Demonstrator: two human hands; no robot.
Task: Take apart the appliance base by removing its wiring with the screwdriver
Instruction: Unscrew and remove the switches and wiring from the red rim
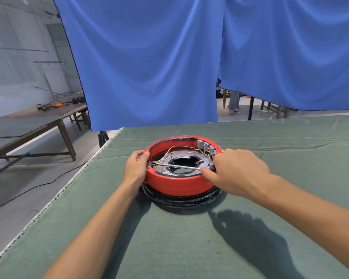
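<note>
Left fingers (143, 156) grip round red base (179, 185); right fingers (206, 171) hold screwdriver (181, 167).

we see a bright, evenly lit scene, light falling from above and a little behind the right hand (238, 170), which throws a dark, soft-edged shadow (254, 236) onto the green table cover (169, 248). the blue curtain (149, 57) shows a soft sheen along its folds. the wide lens bends straight lines near the edges. the far left background looks hazy and washed out.
</note>
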